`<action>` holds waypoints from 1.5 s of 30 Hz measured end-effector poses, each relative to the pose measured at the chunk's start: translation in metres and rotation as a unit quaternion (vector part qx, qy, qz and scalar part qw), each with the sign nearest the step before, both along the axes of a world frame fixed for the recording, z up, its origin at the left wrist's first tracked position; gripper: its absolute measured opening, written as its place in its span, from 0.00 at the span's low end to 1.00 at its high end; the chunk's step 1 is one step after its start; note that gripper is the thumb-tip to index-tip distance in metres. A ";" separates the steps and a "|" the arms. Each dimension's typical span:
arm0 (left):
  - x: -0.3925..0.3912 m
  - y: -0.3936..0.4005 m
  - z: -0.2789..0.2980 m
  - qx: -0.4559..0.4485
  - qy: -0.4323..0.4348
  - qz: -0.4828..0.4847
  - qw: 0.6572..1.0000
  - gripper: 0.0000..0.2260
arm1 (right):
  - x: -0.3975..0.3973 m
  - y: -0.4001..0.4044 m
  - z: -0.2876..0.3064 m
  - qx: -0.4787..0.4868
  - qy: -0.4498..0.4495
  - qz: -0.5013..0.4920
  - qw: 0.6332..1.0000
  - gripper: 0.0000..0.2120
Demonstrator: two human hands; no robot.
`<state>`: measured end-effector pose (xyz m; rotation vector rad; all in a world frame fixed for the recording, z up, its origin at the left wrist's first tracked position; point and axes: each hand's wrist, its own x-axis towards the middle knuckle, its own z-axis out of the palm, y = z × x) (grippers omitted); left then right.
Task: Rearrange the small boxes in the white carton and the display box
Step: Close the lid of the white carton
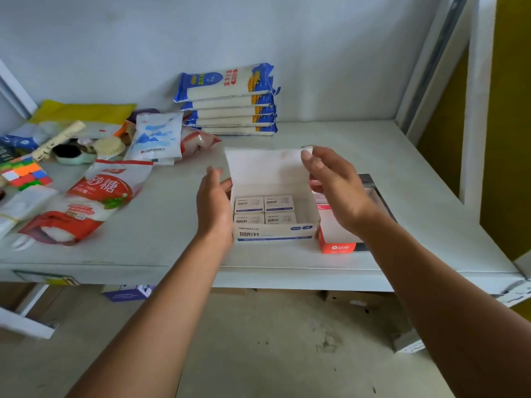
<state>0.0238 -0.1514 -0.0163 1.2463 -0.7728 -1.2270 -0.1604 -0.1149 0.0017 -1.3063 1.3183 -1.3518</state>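
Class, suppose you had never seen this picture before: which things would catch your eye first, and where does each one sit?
First, the open white carton at the middle of the shelf, four small boxes in its left part, its lid raised. The left hand is at its left side, and the right hand pinches the lid's top right corner. Then the red-and-white sugar bag lying on the left, and the stack of blue-and-white packets against the back wall.

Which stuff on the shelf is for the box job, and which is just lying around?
For the job: white carton, small boxes, red display box.
Just lying about: sugar bag, noodle packs, puzzle cube, brush.
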 end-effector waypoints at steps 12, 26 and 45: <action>0.026 0.023 -0.039 -0.287 -0.347 -0.135 0.883 0.16 | -0.021 0.028 -0.008 -0.015 0.295 0.098 0.950 0.15; 0.040 0.020 -0.040 -0.358 -0.594 -0.193 0.694 0.26 | -0.019 0.026 -0.016 0.003 0.316 0.081 0.945 0.13; 0.005 0.006 -0.034 -0.251 -0.590 -0.162 0.750 0.25 | -0.016 0.066 -0.023 0.049 0.458 0.002 0.887 0.18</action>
